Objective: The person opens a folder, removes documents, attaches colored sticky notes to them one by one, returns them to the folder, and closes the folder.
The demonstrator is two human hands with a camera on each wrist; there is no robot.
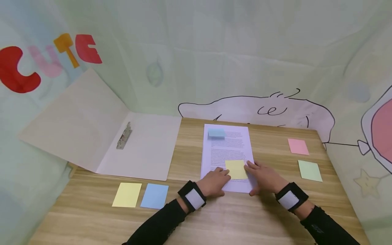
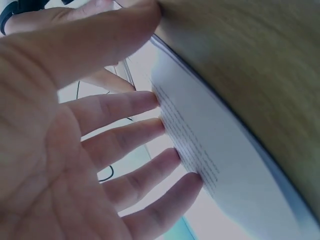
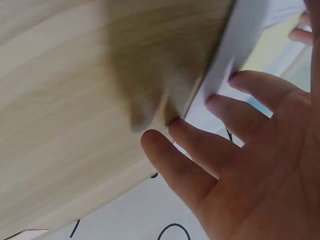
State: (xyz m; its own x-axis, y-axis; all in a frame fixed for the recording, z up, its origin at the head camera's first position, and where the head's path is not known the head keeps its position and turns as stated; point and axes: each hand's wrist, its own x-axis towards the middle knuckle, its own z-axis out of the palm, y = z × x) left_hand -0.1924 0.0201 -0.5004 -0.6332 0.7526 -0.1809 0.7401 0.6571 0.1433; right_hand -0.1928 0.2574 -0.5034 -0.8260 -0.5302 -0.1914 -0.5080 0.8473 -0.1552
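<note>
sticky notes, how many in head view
6: yellow square and blue square left of the printed sheet; pink square and green square right of it; upper blue note and lower yellow note on it. Stacked ones may be hidden.

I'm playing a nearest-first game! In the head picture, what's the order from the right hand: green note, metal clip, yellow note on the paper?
From the right hand:
1. Yellow note: just left, on the paper.
2. Green note: to the right, on the table.
3. Metal clip: far left, in the open folder.
</note>
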